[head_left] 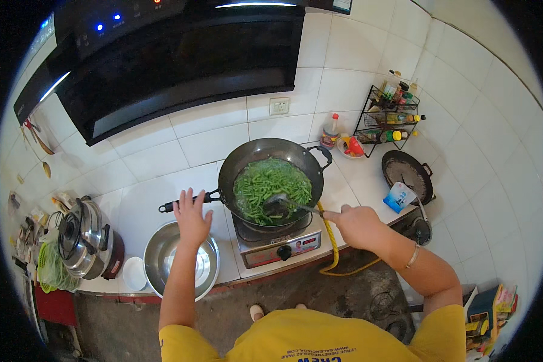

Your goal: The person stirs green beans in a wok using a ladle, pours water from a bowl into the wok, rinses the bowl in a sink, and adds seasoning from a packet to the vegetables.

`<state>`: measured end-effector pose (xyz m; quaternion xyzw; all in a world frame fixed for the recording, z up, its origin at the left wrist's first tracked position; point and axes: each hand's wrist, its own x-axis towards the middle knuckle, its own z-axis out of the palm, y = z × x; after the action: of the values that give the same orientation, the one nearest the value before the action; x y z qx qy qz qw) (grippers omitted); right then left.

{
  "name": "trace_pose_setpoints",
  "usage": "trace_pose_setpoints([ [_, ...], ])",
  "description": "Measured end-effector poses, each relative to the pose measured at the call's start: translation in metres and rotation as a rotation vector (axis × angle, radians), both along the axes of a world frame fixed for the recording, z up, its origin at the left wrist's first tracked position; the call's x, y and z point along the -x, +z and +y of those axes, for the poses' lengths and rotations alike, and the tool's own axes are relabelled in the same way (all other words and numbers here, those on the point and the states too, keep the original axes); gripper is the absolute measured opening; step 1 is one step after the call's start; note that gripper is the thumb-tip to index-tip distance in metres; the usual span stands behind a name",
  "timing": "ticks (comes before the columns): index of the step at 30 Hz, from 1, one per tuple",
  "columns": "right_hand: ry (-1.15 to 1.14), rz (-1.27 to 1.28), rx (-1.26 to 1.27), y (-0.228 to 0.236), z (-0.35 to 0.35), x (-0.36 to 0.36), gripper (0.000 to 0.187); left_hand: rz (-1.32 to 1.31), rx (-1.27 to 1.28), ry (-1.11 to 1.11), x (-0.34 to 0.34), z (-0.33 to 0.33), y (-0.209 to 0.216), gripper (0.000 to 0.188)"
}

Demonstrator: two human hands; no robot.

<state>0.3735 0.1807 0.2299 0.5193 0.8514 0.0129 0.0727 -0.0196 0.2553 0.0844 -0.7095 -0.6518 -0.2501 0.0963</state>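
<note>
A dark wok [228, 163] sits on a gas stove [247, 241], filled with cut green beans [271, 181] in liquid. My right hand [353, 226] is closed around the handle of a metal ladle [311, 209]. The ladle's head lies among the beans on the near right side, partly under the liquid. My left hand [192, 218] is stretched out with its fingers apart over the wok's long black handle [170, 207]; whether it touches the handle I cannot tell. Below that hand, a wide steel basin [152, 265] stands on the counter.
A white bowl [134, 274] and a lidded steel pot [90, 241] stand left of the basin. Behind the wok are a sauce bottle [330, 131] and a seasoning rack [387, 117]. A flat black pan [404, 163] and a blue-white packet [399, 197] lie right. A yellow hose [330, 241] runs beside the stove.
</note>
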Motion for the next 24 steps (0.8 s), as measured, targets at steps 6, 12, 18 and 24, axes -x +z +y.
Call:
trace_pose_setpoints([
  [6, 0.007, -0.13, -0.075, 0.051, -0.002, -0.023, 0.037, 0.025, 0.072, 0.157, 0.05, -0.005, 0.011, 0.06],
  [12, -0.043, -0.099, -0.128, 0.011, 0.004, -0.024, 0.036, 0.037, 0.129, 0.157, 0.052, -0.007, 0.001, 0.06],
  [18, -0.243, 0.271, -0.106, -0.016, 0.023, -0.032, 0.035, 0.009, 0.034, 0.174, 0.06, -0.005, -0.002, 0.061],
  [24, -0.334, 0.691, 0.044, -0.099, 0.048, -0.017, 0.038, -0.037, 0.029, 0.124, 0.068, -0.001, -0.016, 0.062],
])
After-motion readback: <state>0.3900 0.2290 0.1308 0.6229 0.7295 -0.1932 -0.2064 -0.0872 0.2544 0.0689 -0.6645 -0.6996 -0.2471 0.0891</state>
